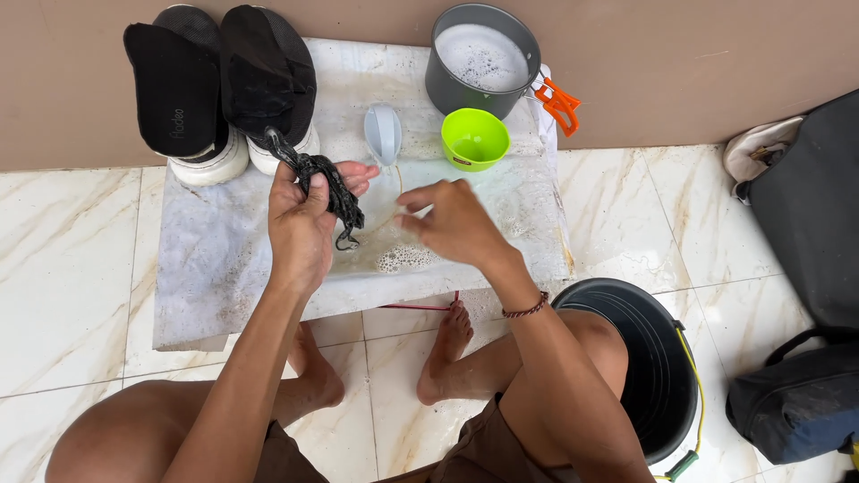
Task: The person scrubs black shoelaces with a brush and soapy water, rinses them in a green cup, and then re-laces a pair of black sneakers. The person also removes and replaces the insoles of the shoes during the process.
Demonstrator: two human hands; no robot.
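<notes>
My left hand (300,224) grips wet black shoelaces (331,190); my right hand (452,222) hovers half-curled, empty. Shoes (224,94) stand laceless, suds unrinsed.

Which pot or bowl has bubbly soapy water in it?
The grey pot with orange handles holds foamy water. The green bowl and black bucket show none.
</notes>
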